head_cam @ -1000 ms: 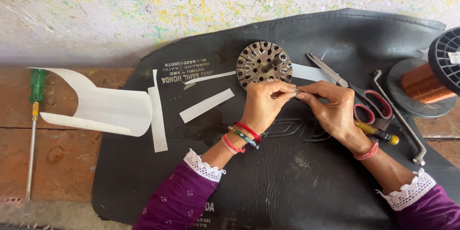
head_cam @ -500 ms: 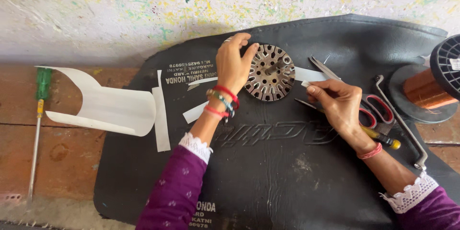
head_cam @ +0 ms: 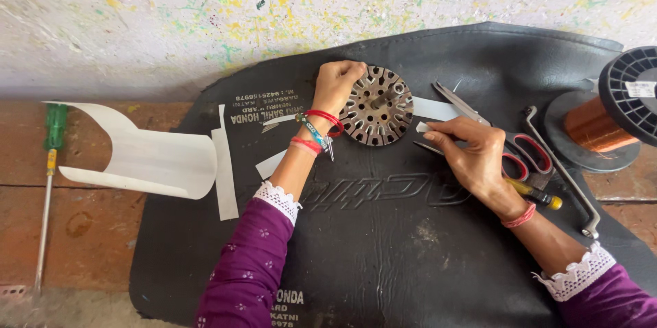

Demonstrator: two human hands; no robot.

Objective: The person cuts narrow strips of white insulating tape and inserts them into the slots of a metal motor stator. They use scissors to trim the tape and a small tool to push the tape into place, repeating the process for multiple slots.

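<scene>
Gripping the round slotted metal motor core [head_cam: 376, 106] at its nine o'clock edge, left hand [head_cam: 337, 85], fingers closed on it, right hand [head_cam: 472, 153] at four o'clock, fingers pinching a small white paper strip [head_cam: 423, 127], black rubber mat [head_cam: 383, 246] beneath.

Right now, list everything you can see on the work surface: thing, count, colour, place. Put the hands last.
slotted metal core: 1, rusty grey, top centre of the mat
rubber mat: 1, black, covers most of the surface
curled paper sheet: 1, white, left of the mat
paper strips: several, white, on the mat's left part and beside the core
screwdriver: 1, green handle, far left
scissors: 1, red handles, right of the core
bent metal rod: 1, grey, right part of the mat
wire spool: 1, black with copper wire, far right
left hand: grips the core's left edge
right hand: pinches a small white paper piece beside the core
</scene>
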